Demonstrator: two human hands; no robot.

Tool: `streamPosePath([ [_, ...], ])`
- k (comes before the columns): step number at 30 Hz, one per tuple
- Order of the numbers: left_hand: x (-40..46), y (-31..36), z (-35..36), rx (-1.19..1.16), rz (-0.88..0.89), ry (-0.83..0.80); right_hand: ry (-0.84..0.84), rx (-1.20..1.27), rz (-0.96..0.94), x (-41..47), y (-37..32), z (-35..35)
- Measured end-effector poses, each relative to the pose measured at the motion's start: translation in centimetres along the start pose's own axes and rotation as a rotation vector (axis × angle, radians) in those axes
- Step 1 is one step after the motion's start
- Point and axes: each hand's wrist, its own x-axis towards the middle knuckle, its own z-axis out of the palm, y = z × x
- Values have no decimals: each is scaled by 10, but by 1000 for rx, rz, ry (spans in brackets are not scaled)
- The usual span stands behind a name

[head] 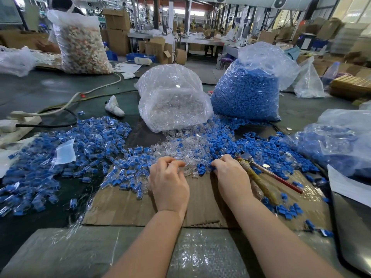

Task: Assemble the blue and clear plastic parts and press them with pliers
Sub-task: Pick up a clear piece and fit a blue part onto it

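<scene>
Bags (246, 93) of blue parts and clear parts (172, 99) stood behind loose heaps (190, 143). Pliers (259, 173) lay beside the right hand (230, 173). Both hands' fingers curled into the heaps, left hand (168, 179) included; grip contents unclear.

I see brown cardboard (128, 205) as my landmark. Left of it lies a heap of assembled pieces (66, 157), blue inside clear shells. Beyond its far edge sit clear parts (180, 143), and to their right loose blue parts (261, 145). Behind those stand a clear bag (172, 97) of colourless parts and a bag (247, 93) packed solid blue. On the cardboard's right, pliers (261, 175) show one red handle and one wrapped in yellowish-brown tape.
</scene>
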Motion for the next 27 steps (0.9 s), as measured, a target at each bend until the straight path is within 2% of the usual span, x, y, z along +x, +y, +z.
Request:
streamPosePath([
  [5, -2, -2, 4, 185, 36, -198, 48, 17, 34, -4, 0, -2],
  [8, -2, -2, 6, 216, 53, -227, 73, 22, 56, -7, 0, -3],
  [16, -3, -2, 7, 135, 97, -250, 101, 74, 80, -11, 3, -2],
  [22, -3, -1, 5, 61, 112, -220, 178, 256, 114, -17, 5, 0],
  [27, -3, 3, 3, -52, 237, -339, 305, 393, 123, -18, -2, -4],
])
